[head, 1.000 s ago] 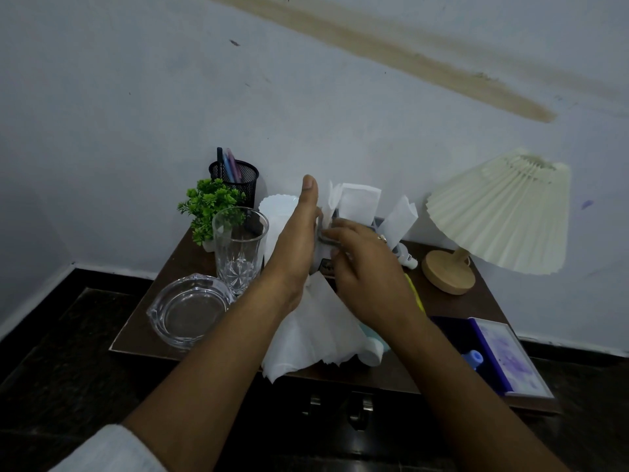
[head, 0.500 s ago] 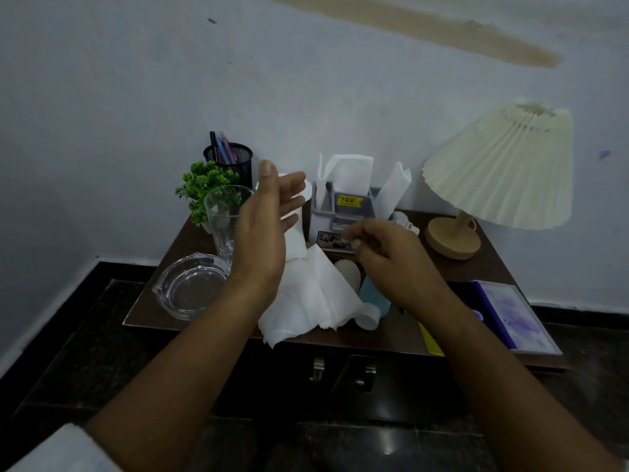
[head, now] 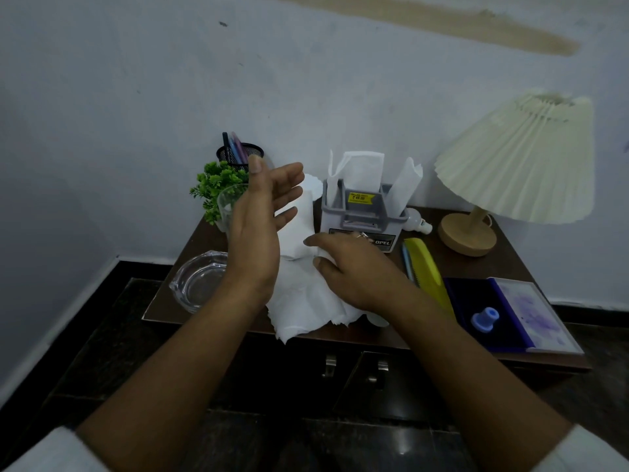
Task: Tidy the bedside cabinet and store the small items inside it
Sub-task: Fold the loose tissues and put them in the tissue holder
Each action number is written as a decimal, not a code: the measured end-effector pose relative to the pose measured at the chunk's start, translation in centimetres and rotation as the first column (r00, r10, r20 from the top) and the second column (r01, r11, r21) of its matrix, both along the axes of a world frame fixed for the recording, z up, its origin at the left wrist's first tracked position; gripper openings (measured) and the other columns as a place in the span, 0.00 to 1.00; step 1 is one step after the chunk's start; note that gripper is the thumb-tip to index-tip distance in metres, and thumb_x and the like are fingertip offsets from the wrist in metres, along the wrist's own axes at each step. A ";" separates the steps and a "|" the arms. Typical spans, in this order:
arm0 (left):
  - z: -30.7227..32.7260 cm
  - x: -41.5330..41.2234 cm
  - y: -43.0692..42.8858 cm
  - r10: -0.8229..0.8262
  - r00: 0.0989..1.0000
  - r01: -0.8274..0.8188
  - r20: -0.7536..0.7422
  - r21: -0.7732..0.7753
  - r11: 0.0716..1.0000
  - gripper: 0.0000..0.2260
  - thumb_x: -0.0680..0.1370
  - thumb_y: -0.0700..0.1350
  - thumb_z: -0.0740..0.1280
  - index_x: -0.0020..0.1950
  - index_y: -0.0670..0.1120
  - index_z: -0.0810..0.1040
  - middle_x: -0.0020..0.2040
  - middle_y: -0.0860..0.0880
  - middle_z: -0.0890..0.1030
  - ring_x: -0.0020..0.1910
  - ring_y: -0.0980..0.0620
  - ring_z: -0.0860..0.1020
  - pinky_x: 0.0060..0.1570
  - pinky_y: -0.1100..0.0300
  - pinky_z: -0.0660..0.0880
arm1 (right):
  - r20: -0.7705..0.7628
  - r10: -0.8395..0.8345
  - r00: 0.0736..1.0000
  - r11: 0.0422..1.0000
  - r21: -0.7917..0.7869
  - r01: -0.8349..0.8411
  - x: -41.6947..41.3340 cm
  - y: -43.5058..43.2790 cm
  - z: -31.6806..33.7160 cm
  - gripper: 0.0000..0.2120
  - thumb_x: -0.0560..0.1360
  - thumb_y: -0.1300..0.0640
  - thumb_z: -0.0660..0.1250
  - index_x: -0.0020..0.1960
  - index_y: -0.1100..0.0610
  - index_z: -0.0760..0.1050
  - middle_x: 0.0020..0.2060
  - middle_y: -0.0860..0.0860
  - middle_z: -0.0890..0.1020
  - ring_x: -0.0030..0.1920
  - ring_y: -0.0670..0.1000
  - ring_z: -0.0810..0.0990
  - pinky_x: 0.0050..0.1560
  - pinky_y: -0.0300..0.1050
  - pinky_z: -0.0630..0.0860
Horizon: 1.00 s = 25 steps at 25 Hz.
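A white tissue roll with a long loose sheet (head: pixel 306 301) lies across the front middle of the brown bedside cabinet (head: pixel 503 264). My left hand (head: pixel 258 233) is raised edge-on in front of the roll, fingers straight and spread, holding nothing. My right hand (head: pixel 354 274) lies on the loose sheet and pinches it between thumb and curled fingers. Just behind stands a grey organiser (head: pixel 360 219) stuffed with white paper. A yellow comb (head: pixel 429 267) and a blue pen (head: pixel 406 257) lie right of my right hand.
At left are a glass ashtray (head: pixel 200 281), a drinking glass (head: pixel 228 206), a small green plant (head: pixel 218 185) and a mesh pen cup (head: pixel 238 153). A pleated lamp (head: pixel 517 161) and an open blue box (head: pixel 510 315) sit at right. Two door handles (head: pixel 328 364) show below.
My right hand has left the grey organiser and come down and left onto the loose tissue sheet. My left hand stays raised and has spread its fingers.
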<state>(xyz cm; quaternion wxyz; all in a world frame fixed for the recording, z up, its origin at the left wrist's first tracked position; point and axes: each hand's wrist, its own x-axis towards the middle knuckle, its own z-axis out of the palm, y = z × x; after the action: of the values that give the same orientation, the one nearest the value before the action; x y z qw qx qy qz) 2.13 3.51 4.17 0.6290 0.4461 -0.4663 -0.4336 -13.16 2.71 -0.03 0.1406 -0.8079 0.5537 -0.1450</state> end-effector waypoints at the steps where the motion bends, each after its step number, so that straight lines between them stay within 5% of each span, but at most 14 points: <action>1: 0.0 0.1 0.0 -0.005 1.000 0.005 -0.002 -0.001 1.000 0.28 0.83 0.63 0.46 0.61 0.52 0.82 0.59 0.53 0.85 0.60 0.56 0.82 0.64 0.51 0.77 | -0.024 -0.001 1.000 1.000 -0.005 0.001 0.2 -0.1 -0.1 0.20 0.83 0.51 0.60 0.74 0.49 0.70 0.67 0.52 0.79 0.66 0.56 0.75 0.66 0.55 0.73; 6: 0.1 0.6 -0.1 -0.042 0.998 0.041 -0.054 -0.021 0.999 0.30 0.81 0.65 0.47 0.64 0.50 0.80 0.61 0.51 0.84 0.60 0.54 0.82 0.61 0.51 0.79 | -0.111 0.025 0.994 0.999 0.026 -0.022 0.8 -0.3 -0.4 0.19 0.83 0.49 0.58 0.73 0.46 0.70 0.71 0.50 0.75 0.70 0.55 0.72 0.70 0.60 0.70; 9: 0.1 0.8 -0.4 -0.036 0.995 0.035 -0.091 -0.011 0.999 0.29 0.83 0.62 0.46 0.65 0.48 0.80 0.60 0.50 0.84 0.59 0.53 0.83 0.59 0.52 0.81 | -0.075 0.026 0.997 0.998 0.050 -0.023 0.7 -0.5 -0.5 0.16 0.83 0.53 0.59 0.68 0.52 0.76 0.68 0.51 0.77 0.67 0.54 0.74 0.68 0.57 0.71; 16: 0.0 0.8 -0.5 -0.031 0.997 0.029 -0.073 -0.023 0.999 0.28 0.83 0.62 0.46 0.64 0.48 0.80 0.59 0.49 0.85 0.57 0.52 0.84 0.56 0.54 0.81 | 0.000 -0.004 1.000 1.000 0.016 0.004 1.0 -0.2 0.6 0.18 0.83 0.56 0.61 0.71 0.58 0.74 0.68 0.53 0.77 0.67 0.54 0.74 0.69 0.47 0.69; 22: -0.1 0.6 -0.3 -0.029 0.999 0.030 -0.044 0.004 1.000 0.26 0.84 0.60 0.48 0.59 0.49 0.82 0.56 0.51 0.86 0.57 0.54 0.84 0.60 0.50 0.80 | 0.310 -0.109 0.944 0.994 0.033 0.104 -0.6 -0.6 2.7 0.15 0.82 0.61 0.63 0.67 0.59 0.78 0.62 0.54 0.82 0.60 0.51 0.81 0.65 0.49 0.76; 25: -0.9 0.3 -0.2 -0.039 0.999 0.040 0.027 -0.022 0.999 0.17 0.85 0.56 0.57 0.60 0.51 0.82 0.58 0.52 0.85 0.59 0.55 0.82 0.64 0.48 0.78 | 0.578 -0.190 0.794 0.973 0.219 0.073 -1.8 -0.7 3.0 0.14 0.81 0.62 0.65 0.65 0.58 0.79 0.57 0.53 0.85 0.58 0.52 0.84 0.64 0.56 0.79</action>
<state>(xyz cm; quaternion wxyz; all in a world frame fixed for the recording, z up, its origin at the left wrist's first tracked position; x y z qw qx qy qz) 2.48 3.26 3.22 0.6189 0.4357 -0.4882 -0.4346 -14.98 2.04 2.98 0.3711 -0.6642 0.5475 -0.3483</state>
